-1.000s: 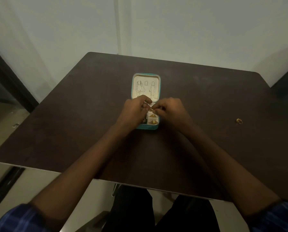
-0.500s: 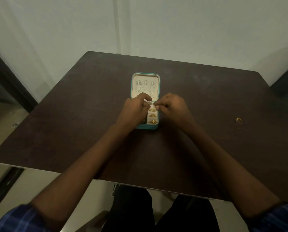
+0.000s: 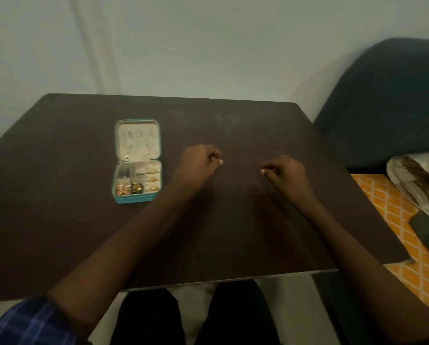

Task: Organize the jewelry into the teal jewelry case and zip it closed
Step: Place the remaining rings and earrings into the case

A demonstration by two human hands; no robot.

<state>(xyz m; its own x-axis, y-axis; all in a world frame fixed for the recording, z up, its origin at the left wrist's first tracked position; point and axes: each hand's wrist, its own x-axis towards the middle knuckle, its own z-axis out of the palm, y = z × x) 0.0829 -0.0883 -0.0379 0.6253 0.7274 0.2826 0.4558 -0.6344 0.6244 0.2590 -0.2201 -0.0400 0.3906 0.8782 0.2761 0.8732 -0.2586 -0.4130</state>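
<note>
Both grips, left hand [image 3: 198, 163] and right hand [image 3: 284, 171], curled, contents indiscernible, over worktop [image 3: 233, 232]; open jewelry case [image 3: 137, 161] at 9 o'clock.

Matt dark table [image 3: 83, 232]; teal jewelry case [image 3: 133, 199] lined pale, holding shiny gold pieces [image 3: 153, 180].

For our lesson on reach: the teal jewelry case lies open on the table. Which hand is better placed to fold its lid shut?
Probably the left. The left hand is just right of the teal jewelry case, nearer its lid; the right hand is farther right, beyond the left.
</note>
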